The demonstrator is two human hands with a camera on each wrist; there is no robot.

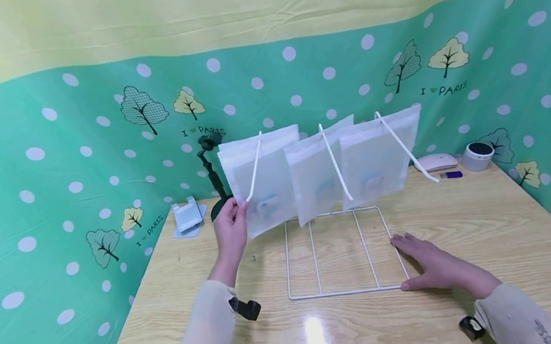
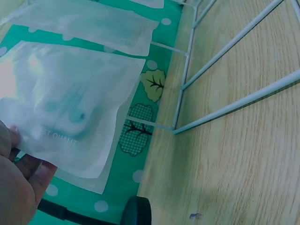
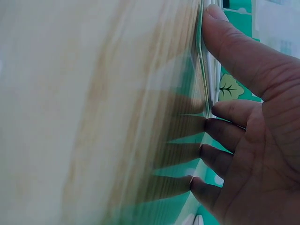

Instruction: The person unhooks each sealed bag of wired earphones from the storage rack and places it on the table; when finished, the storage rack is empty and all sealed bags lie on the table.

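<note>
While the right hand [image 1: 434,267] lies flat with straight fingers on the tabletop [image 1: 494,225], pressing the right edge of the white wire rack [image 1: 339,250] to steady it, the left hand [image 1: 231,229] pinches the lower left edge of the leftmost frosted pouch [image 1: 263,182]. That pouch hangs on the first of three slanted white prongs, near the prong's front tip; two more pouches [image 1: 352,162] hang on the middle and right prongs, well clear of the tabletop. From the left wrist, something teal and white shows faintly inside the held pouch [image 2: 70,117], though what it is cannot be told. The step in hand looks like handling the first pouch at the prong's end, either sliding it on or off; which one cannot be told. A careful next move would keep the pouch's hole in line with the prong while the rack stays pinned. Behind stand a black stand [image 1: 210,171], a mouse [image 1: 435,162] and a small round speaker [image 1: 477,156].
</note>
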